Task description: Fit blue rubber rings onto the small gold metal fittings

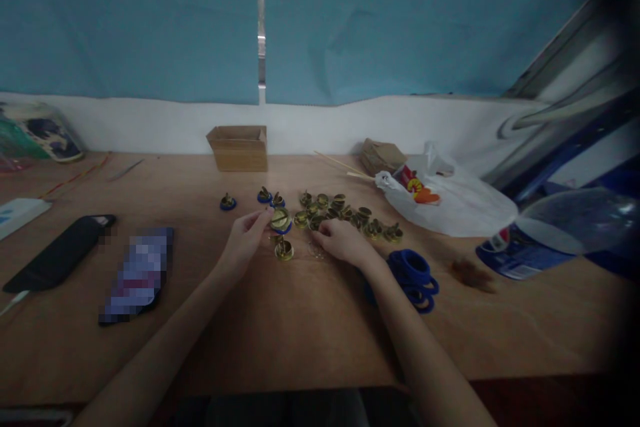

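Note:
My left hand point(250, 230) is closed in a pinch at the edge of a round brass fitting point(281, 217) with a blue ring point(284, 230) around its underside. My right hand point(340, 240) has its fingers drawn together low over the table, beside a small patch of tiny shiny pieces point(316, 250); whatever its fingertips hold is hidden. Between and beyond the hands lie several similar brass fittings point(364, 215) without visible rings. One more brass fitting point(284, 250) sits nearer to me. At the back left, a fitting with a blue ring point(228, 202) stands apart.
Several loose blue rings point(413, 277) lie by my right forearm. An open cardboard box point(241, 149) stands against the wall. On the right are a white plastic bag point(465, 203) and a large bottle point(560, 230); on the left, a black phone point(60, 253) and a blurred-out packet point(140, 273).

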`<state>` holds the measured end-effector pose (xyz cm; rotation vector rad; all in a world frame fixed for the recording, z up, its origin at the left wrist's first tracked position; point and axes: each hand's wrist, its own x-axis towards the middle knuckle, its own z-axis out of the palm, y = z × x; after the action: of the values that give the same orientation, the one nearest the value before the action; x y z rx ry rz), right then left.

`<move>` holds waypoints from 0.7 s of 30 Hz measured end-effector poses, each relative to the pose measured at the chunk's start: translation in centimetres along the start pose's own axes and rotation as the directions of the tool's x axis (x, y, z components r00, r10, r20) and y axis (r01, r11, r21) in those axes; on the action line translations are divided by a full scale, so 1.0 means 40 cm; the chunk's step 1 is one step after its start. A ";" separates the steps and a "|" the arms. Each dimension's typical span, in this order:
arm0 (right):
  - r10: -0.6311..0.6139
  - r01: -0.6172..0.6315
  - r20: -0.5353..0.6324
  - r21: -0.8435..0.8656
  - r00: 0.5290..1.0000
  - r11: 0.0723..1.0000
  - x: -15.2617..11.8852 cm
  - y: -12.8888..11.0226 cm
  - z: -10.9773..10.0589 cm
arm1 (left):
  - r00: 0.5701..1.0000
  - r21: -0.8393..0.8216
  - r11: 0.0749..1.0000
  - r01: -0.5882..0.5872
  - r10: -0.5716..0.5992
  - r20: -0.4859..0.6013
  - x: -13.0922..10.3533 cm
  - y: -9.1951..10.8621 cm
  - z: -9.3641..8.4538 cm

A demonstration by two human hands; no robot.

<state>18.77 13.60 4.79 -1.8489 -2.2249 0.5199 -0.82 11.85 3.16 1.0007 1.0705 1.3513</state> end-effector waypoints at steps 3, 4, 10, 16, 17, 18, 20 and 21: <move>0.004 -0.004 0.027 -0.025 1.000 1.000 0.002 0.000 -0.001 | 1.000 0.030 1.000 0.001 -0.001 0.007 0.001 -0.004 -0.003; 0.005 -0.004 0.035 -0.032 0.999 0.999 0.003 0.001 0.000 | 1.000 0.035 0.999 -0.003 0.003 0.007 0.002 -0.005 -0.004; 0.004 -0.001 0.056 -0.056 0.998 0.998 0.006 0.008 0.006 | 1.000 0.008 1.000 0.005 -0.005 0.009 0.003 -0.007 -0.006; 0.013 -0.012 0.024 -0.036 1.000 0.999 0.005 0.011 0.006 | 1.000 0.007 1.000 0.004 -0.004 0.003 0.001 0.004 -0.002; 0.012 -0.012 0.005 -0.025 1.000 1.000 0.006 0.010 0.005 | 1.000 0.008 1.000 0.004 -0.004 0.000 0.001 0.005 -0.001; 0.007 -0.008 -0.016 -0.010 1.000 1.000 0.008 0.009 0.003 | 1.000 0.009 1.000 0.004 -0.004 0.001 0.001 0.005 -0.001; -0.014 0.015 -0.060 0.020 0.998 1.000 0.011 0.004 -0.001 | 1.000 -0.002 1.000 0.003 -0.003 0.024 0.002 0.004 -0.001; -0.037 0.041 -0.078 0.046 0.996 0.998 0.012 0.000 -0.002 | 0.999 -0.021 1.000 0.001 0.000 0.042 0.002 0.002 -0.001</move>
<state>18.71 14.08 4.85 -1.7679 -2.1747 0.4826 -0.90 11.92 3.24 1.0089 1.0231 1.3326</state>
